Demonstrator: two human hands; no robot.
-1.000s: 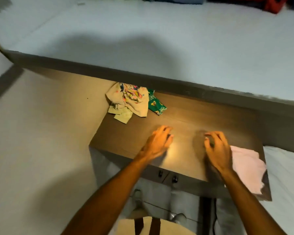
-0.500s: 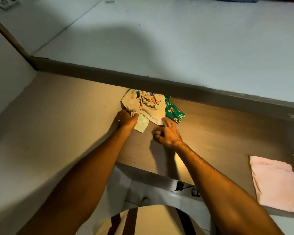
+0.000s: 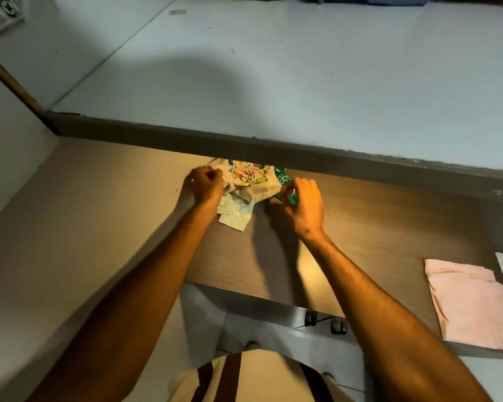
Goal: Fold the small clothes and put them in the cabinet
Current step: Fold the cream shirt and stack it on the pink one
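Observation:
A crumpled cream garment with a colourful cartoon print (image 3: 251,181) lies at the back of the wooden cabinet top (image 3: 375,227), against the wall's dark ledge. My left hand (image 3: 205,185) grips its left edge with curled fingers. A green printed garment (image 3: 283,181) lies just right of it, and my right hand (image 3: 302,204) pinches that green cloth's near edge. A pale yellow-green piece (image 3: 235,214) sticks out below the cream one. A folded pink garment (image 3: 471,306) rests on the cabinet top's front right corner.
The cabinet's grey front with two small dark knobs (image 3: 311,317) shows below the top's front edge. A beige wall panel (image 3: 84,227) runs along the left. Behind the ledge lies a pale blue surface (image 3: 302,82) with more clothes at its far edge.
Both hands moved from the cabinet top's middle to the clothes pile at the back. The left hand now grips the cream garment and the right hand has closed on the green one.

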